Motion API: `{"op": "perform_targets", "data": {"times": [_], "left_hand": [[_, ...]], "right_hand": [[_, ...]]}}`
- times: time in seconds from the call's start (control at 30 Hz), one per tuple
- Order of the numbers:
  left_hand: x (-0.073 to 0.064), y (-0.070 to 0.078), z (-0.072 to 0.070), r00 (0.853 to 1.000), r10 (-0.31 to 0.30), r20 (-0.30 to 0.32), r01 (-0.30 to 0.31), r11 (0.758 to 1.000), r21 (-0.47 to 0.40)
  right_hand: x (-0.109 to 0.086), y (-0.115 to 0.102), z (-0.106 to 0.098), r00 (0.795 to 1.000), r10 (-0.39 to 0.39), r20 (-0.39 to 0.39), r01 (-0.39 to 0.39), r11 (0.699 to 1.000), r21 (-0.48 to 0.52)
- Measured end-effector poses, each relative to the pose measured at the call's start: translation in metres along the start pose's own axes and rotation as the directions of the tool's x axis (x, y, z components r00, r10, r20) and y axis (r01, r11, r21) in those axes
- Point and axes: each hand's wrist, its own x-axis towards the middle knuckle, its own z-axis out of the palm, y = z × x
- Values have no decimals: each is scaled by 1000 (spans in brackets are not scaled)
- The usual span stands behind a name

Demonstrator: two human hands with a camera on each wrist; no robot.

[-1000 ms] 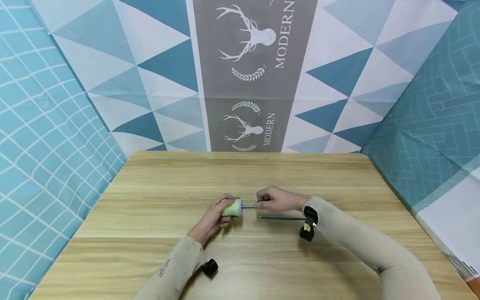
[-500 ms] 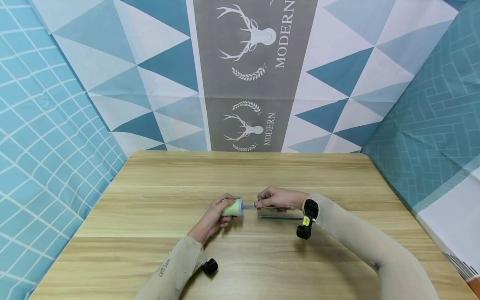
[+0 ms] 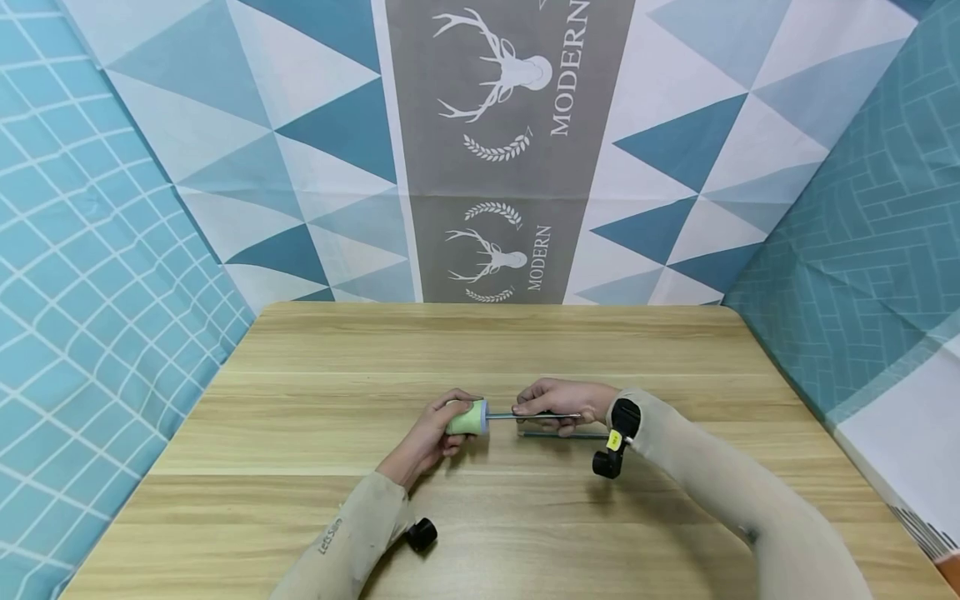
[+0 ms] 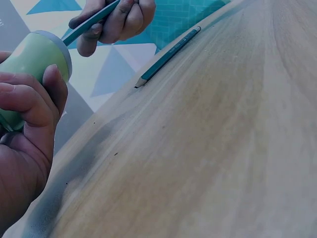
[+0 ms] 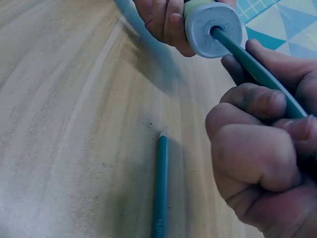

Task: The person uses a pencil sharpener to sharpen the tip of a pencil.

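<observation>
My left hand (image 3: pixel 429 429) grips a light green pencil sharpener (image 3: pixel 469 418) with a pale blue-grey end face, which points to the right. In the right wrist view, a teal pencil (image 5: pixel 255 69) has one end inside the round hole of that face. The thumb and fingers of my right hand (image 3: pixel 558 400) pinch this pencil a short way out from the sharpener. Its tip is hidden inside. On the table below lies a second teal pencil (image 4: pixel 168 57), its bare sharpened point visible in the left wrist view.
The wooden table (image 3: pixel 480 342) carries a few small dark specks close to the loose pencil's point. Patterned cloth walls (image 3: pixel 495 167) stand behind the table and along both sides. Each sleeve bears a black wrist camera (image 3: pixel 422 534).
My right hand has turned at the wrist, and its fingers have shifted on the pencil, so the pencil's back end now shows. My left hand keeps its grip on the sharpener, almost unmoved.
</observation>
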Motion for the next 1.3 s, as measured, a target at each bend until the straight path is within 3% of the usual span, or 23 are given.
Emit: {"op": "perform_targets", "data": {"times": [0.27, 0.47, 0.67, 0.77, 0.83, 0.87, 0.9, 0.97, 1.03, 1.1, 1.17, 1.23, 1.3], "left_hand": [[0, 1, 1, 1000, 5, 17, -6, 1000, 13], [0, 1, 0, 1000, 7, 23, -7, 1000, 16], [0, 0, 0, 1000, 12, 26, -12, 1000, 8], [1, 0, -1, 999, 16, 27, -16, 1000, 5], [1, 0, -1, 1000, 17, 26, -17, 1000, 2], [1, -1, -1, 1000, 17, 25, -17, 1000, 0], [1, 0, 0, 1000, 17, 23, -17, 1000, -2], [0, 0, 0, 1000, 15, 21, -15, 1000, -6], [0, 0, 0, 1000, 14, 21, -14, 1000, -10], [1, -1, -1, 1000, 15, 23, -14, 1000, -11], [1, -1, -1, 1000, 16, 25, -16, 1000, -13], [1, -1, -1, 1000, 16, 24, -15, 1000, -16], [1, -2, -1, 1000, 16, 23, -16, 1000, -20]], "right_hand": [[-4, -5, 1, 999, 31, -15, -33, 996, -80], [-8, -8, -2, 986, 57, -159, -98, 959, -265], [-21, -13, -4, 975, -45, -218, -46, 917, -396], [-29, -15, 1, 954, -160, -253, 19, 876, -482], [-32, -16, 8, 919, -286, -270, 72, 797, -600], [-33, -16, 12, 893, -359, -272, 88, 731, -677], [-34, -15, 15, 861, -435, -263, 94, 645, -758], [-35, -13, 24, 793, -569, -220, 72, 446, -892], [-36, -9, 31, 732, -665, -149, 31, 251, -968], [-35, -4, 36, 678, -733, -65, 1, 89, -996], [-34, 0, 40, 622, -783, 20, -13, -35, -999], [-31, 5, 40, 554, -825, 111, -23, -149, -989], [-28, 10, 39, 492, -848, 195, -43, -247, -968]]}}
